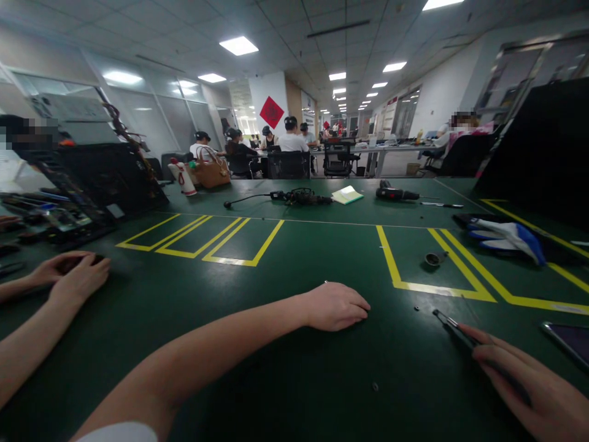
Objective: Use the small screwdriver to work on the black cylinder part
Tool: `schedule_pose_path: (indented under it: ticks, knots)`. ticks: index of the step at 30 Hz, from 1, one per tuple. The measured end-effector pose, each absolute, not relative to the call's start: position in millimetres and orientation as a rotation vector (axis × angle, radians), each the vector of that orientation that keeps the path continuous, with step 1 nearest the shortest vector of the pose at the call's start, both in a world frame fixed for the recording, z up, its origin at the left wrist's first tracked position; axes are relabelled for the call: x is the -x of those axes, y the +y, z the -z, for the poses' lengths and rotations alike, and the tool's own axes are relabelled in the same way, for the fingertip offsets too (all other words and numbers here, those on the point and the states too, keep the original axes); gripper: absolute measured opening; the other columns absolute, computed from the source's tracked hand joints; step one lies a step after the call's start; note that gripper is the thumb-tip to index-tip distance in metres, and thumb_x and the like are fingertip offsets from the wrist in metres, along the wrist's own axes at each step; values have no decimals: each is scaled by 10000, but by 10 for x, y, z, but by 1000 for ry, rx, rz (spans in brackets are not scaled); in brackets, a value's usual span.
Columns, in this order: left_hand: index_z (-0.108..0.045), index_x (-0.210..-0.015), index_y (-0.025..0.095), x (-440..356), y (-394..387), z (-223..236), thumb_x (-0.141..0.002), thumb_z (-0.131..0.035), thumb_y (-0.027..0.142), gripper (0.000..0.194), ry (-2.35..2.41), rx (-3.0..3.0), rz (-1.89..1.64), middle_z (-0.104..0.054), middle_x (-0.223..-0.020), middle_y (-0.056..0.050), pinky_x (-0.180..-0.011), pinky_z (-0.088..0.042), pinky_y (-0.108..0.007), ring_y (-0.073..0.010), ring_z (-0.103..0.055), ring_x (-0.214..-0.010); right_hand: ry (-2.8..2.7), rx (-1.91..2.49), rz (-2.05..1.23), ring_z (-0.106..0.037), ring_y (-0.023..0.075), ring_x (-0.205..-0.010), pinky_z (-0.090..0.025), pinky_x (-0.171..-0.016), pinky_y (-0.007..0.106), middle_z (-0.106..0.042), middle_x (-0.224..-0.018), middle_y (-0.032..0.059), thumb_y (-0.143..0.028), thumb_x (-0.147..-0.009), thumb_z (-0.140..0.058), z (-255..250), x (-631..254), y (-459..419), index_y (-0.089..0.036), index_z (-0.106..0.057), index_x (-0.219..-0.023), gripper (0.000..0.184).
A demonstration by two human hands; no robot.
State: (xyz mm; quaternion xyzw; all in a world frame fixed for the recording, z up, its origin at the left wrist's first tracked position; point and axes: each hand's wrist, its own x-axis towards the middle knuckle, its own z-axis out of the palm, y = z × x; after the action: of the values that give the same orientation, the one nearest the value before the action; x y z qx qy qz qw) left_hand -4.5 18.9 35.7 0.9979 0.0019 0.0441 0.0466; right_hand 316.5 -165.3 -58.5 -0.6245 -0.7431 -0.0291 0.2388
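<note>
My left hand [338, 307] rests palm down on the green tabletop [276, 380]. Its fingers are together and curled. A tiny shiny tip [326, 282] shows at its far edge; whatever lies under the palm is hidden. At the lower right, my right hand [529, 380] is closed around a slim hand tool [448, 320] with a metal tip and dark handle. That tip hovers at or near the tabletop, just right of a small nut-like part [416, 308]. Another small ring-like part [375, 387] lies nearer to me. Beyond sits a round metal part [432, 260] inside a yellow-taped area.
A co-worker's hands [73, 276] hold something dark at the left. Farther back lie a cabled tool [301, 196], a notebook [348, 195], a power drill [398, 193] and a pen [442, 205]. Blue-white gloves [506, 236] and a phone [570, 344] are at right.
</note>
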Motion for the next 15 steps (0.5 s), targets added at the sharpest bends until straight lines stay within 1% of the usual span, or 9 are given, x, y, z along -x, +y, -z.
schedule_pose_path:
  ticks: [2,5,8,11,13,15]
  knots:
    - [-625,-1075,142,20,176,-403,-888,-479,199,244,26,-3024,-177,-623,-1185,-94,-943,-432,-309,-189,-549,-1128,-2012,1751,73,-652,338,-998,-596,-759,410,-612,-1251,88,-416,-812,-495,571,-3187,-1630,-242,-667,-937,275]
    - [-623,-1083,136,-88,160,-480,-892,-469,210,256,16,-2981,-258,-613,-1199,-112,-962,-417,-343,-211,-531,-1154,-1989,1822,45,-617,342,-1060,-556,-833,471,-587,-1277,106,-436,-824,-492,578,-3160,-1635,-240,-622,-1027,310]
    - [-581,-1159,129,-317,169,-525,-895,-445,187,302,-19,-2971,-210,-570,-1265,-105,-966,-413,-337,-208,-511,-1177,-1976,1852,46,-591,352,-1096,-519,-874,513,-565,-1297,121,-461,-819,-504,635,-3143,-1661,-235,-584,-1076,352]
    - [-490,-1269,119,-620,186,-544,-898,-425,193,384,-8,-2981,-67,-473,-1369,-91,-941,-435,-353,-228,-480,-1211,-1958,1839,48,-569,349,-1129,-502,-901,505,-547,-1322,115,-470,-810,-518,692,-3162,-1681,-238,-575,-1091,368]
    - [-465,-1292,110,-794,183,-561,-901,-412,188,402,-5,-2982,-31,-451,-1387,-87,-940,-435,-350,-232,-469,-1221,-1942,1829,40,-566,347,-1133,-500,-906,494,-544,-1329,107,-461,-806,-526,700,-3173,-1689,-241,-573,-1104,374]
    - [-472,-1287,105,-895,167,-581,-903,-400,180,398,-7,-2987,-19,-462,-1376,-91,-939,-433,-354,-238,-462,-1227,-1919,1827,22,-588,346,-1105,-517,-883,481,-556,-1318,101,-448,-804,-526,681,-3171,-1697,-245,-577,-1109,370]
